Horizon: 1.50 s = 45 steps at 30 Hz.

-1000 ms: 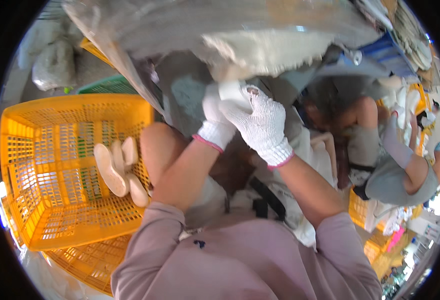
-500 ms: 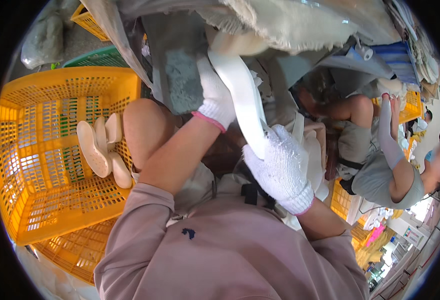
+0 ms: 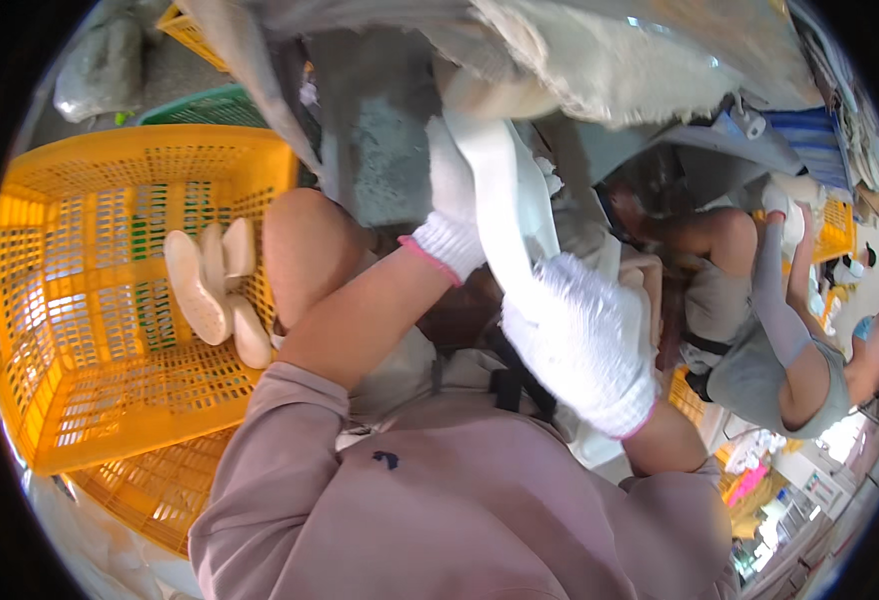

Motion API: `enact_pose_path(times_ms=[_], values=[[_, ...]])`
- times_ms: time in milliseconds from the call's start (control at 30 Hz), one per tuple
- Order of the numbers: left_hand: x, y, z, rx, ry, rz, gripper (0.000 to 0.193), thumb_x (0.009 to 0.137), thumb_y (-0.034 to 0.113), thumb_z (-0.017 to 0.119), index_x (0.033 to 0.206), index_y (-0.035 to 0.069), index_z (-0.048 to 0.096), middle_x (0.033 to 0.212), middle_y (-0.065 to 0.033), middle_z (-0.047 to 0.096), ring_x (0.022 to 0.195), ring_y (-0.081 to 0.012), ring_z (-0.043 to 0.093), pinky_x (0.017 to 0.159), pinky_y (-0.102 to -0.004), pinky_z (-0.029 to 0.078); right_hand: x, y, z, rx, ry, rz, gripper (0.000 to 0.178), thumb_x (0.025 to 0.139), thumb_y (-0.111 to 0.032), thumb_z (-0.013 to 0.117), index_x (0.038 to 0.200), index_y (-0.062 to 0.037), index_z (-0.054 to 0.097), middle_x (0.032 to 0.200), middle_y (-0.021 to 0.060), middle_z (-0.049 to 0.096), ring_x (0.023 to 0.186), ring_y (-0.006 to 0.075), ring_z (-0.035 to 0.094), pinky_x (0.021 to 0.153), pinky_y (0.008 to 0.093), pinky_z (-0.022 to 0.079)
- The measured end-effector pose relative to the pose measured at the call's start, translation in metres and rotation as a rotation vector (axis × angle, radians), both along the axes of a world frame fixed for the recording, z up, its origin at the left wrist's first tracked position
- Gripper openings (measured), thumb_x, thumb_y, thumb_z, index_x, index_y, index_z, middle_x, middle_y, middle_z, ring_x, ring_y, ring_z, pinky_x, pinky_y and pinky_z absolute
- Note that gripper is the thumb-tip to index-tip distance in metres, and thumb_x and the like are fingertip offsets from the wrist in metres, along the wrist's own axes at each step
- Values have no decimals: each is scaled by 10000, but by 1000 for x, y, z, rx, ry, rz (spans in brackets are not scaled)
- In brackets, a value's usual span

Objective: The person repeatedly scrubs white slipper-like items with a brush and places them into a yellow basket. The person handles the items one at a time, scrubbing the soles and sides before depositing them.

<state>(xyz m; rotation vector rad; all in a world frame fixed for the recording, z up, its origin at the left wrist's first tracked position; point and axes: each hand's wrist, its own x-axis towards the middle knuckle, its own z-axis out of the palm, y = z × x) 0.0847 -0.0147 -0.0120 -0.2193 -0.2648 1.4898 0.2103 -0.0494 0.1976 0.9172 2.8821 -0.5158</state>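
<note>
A long white shoe sole (image 3: 501, 205) is held lengthwise in front of me, its far end against or just below a blurred, rounded beige wheel (image 3: 500, 97). My left hand (image 3: 454, 185), in a white knit glove with a pink cuff, is closed along the sole's left side near the far end; its fingertips are partly hidden. My right hand (image 3: 582, 340), gloved the same way, grips the near end. Several pale soles (image 3: 198, 290) lie in the yellow crate (image 3: 150, 425) to my left.
Ragged off-white cloth (image 3: 600, 75) hangs over the work spot. Further white pieces lie beyond my right hand. A co-worker (image 3: 775, 370) sits at the right beside yellow crates. A green basket (image 3: 215, 105) and a clear plastic bag (image 3: 100, 75) stand at the far left.
Both hands and the sole appear slightly farther right in the picture, and the view has shifted a little too. The right glove has turned somewhat; the grip on the sole stays.
</note>
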Motion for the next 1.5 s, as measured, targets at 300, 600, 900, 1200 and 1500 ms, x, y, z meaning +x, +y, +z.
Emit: enact_pose_path(times_ms=[300, 600, 900, 1200, 1500], values=[[3, 2, 31, 184, -40, 14, 703, 1071, 633, 430, 1342, 8, 605, 1297, -216, 673, 1176, -374, 643, 1110, -498, 503, 43, -8, -25, 282, 24, -3, 173, 856, -242, 780, 931, -90, 744, 820, 116, 676, 739, 351, 690, 654, 430, 573], [12, -16, 32, -341, 788, 341, 613, 1114, 511, 430, 1481, 31, 536, 1432, -187, 625, 1305, -350, 602, 1151, -481, 465, 78, -33, -68, -1113, 1024, -1102, 555, 972, -121, 695, 1485, 30, 543, 1353, 177, 683, 1158, 263, 715, 976, 387, 595], [-18, -42, 9, -340, 1228, 47, 848, 1021, 706, 368, 1560, 69, 517, 1572, -166, 543, 1444, -403, 499, 1245, -556, 381, 135, -74, -87, -600, 888, -804, 412, 843, -319, 886, 1095, -9, 788, 908, 110, 782, 851, 208, 728, 793, 380, 576], [0, -28, -50, -310, 1864, -704, 520, 1089, 474, 579, 1383, 46, 606, 1153, -82, 715, 859, -127, 673, 724, -270, 548, 493, -255, -174, -52, 2059, -2030, 484, 1069, -400, 649, 1435, -87, 601, 1230, 93, 755, 1083, 290, 738, 945, 452, 628], [-47, -95, 41, -376, 2071, -129, 446, 1119, 301, 541, 1434, -3, 630, 1338, -127, 699, 1155, -252, 696, 1022, -376, 543, 637, -260, -334, -185, 814, -2268, 543, 1080, -465, 566, 1435, -61, 634, 1320, 159, 728, 1262, 315, 662, 1085, 434, 527]])
